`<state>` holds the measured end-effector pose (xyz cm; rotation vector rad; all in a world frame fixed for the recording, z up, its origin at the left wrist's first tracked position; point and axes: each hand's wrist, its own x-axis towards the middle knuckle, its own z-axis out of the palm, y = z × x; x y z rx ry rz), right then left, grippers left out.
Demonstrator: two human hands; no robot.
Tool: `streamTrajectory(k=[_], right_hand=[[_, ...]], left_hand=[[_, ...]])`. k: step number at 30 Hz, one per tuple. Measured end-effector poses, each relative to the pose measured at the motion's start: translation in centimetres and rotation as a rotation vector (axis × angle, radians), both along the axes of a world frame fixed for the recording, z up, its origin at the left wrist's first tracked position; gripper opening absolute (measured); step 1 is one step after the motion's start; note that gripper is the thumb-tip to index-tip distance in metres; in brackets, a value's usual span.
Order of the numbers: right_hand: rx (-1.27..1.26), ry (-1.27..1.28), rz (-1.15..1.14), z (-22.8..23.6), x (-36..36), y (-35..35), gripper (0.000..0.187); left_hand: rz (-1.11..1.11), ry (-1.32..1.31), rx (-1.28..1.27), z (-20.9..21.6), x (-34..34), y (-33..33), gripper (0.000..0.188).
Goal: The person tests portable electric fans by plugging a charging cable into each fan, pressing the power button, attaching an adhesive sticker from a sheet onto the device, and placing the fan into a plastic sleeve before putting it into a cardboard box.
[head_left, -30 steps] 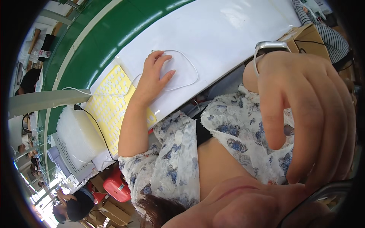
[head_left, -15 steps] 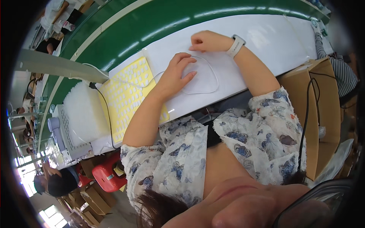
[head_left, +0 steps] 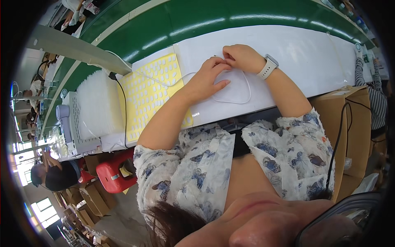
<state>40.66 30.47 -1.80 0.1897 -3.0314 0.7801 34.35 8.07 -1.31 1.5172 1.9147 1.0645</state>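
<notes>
On the white table covering, my left hand (head_left: 207, 78) lies with its fingers curved and the thumb held apart from them. Its fingertips meet those of my right hand (head_left: 243, 58), which is closed, thumb and fingers pressed together. What sits between the right fingertips is hidden or too small to name. A thin white cable (head_left: 231, 102) passes under the left hand and makes a loop on the table, rising toward the right hand's fingers. To the left lies a yellow sheet (head_left: 180, 91) with rows of small white pieces, partly behind my left forearm.
A stack of translucent white sheets (head_left: 96, 107) stands left, beside a grey vented box (head_left: 73, 123). A metal post (head_left: 82, 51) crosses the far left. A red stool (head_left: 111, 177) and an open cardboard box (head_left: 358, 136) flank me. Other people sit farther along.
My right hand has come in beside my left, so their fingertips now meet. The loop of cable has shifted a little with them. The whole view has also moved slightly.
</notes>
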Motion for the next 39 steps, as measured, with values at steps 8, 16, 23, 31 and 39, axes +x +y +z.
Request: streamTrajectory(k=[8,16,23,31,39], right_hand=[[-0.136,-0.078,-0.052,0.1,-0.2,0.4,0.015],[-0.262,0.006,-0.108,-0.4,0.0,-0.6,0.016],[0.300,0.168,-0.090,-0.7,0.3,-3.7,0.028],[0.348,0.223,-0.076,-1.3,0.2,-4.4,0.025],[0.347,0.175,-0.091,-1.1,0.7,-4.7,0.015]], left_hand=[[0.014,0.011,0.002,0.5,0.1,-0.3,0.046],[0.064,-0.080,0.083,0.8,0.5,0.0,0.057],[0.147,-0.157,0.111,-0.6,-0.4,0.2,0.049],[0.163,-0.144,0.088,-0.9,-0.9,0.3,0.039],[0.160,-0.151,0.066,-0.5,-0.4,0.3,0.039]])
